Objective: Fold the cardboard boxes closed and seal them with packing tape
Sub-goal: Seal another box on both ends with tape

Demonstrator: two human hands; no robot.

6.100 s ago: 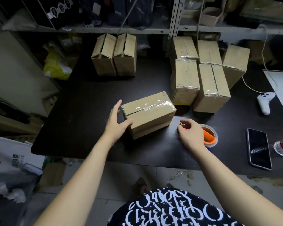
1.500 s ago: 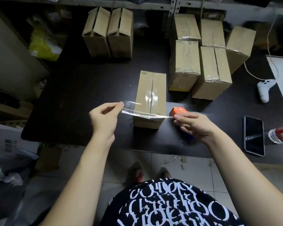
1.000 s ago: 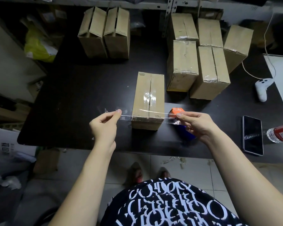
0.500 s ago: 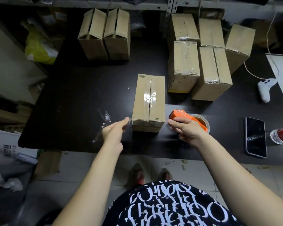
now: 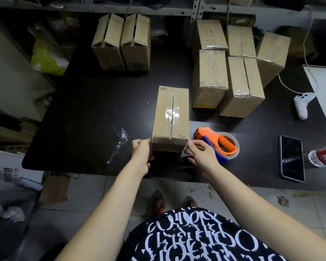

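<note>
Tabletop (image 5: 87, 113): black, and it carries all the boxes.
Sealed boxes (image 5: 211, 78): a cluster at the right rear, glossy with tape.
Open boxes (image 5: 120, 42): two at the left rear, standing side by side with their flaps not yet shut.
Box (image 5: 170, 117): in the middle of the tabletop near the front edge, lying lengthwise away from the person. Its flaps are shut and shiny tape runs over the seam. A strip looks to cross the near end.
Handling: probably light and fairly stiff. The walls would give under a hard squeeze, and the taped faces are likely slick, while bare cardboard gives better purchase.
Where to hold: by two opposite side walls low at the corners, where the board is stiffest, and not on the seam.
Right grip (image 5: 201, 157): narrow, with bent fingertips touching the box's near right corner. Nothing is closed in them that I can see.
Left grip (image 5: 141, 155): fingers curl round the near left corner, holding the box there.
Dispenser (image 5: 216, 146): orange, with its roll, lying just right of the box and free of both hands.
Scrap (image 5: 120, 140): crumpled clear tape left of the box. It is sticky stuff, best kept off the cardboard.
</note>
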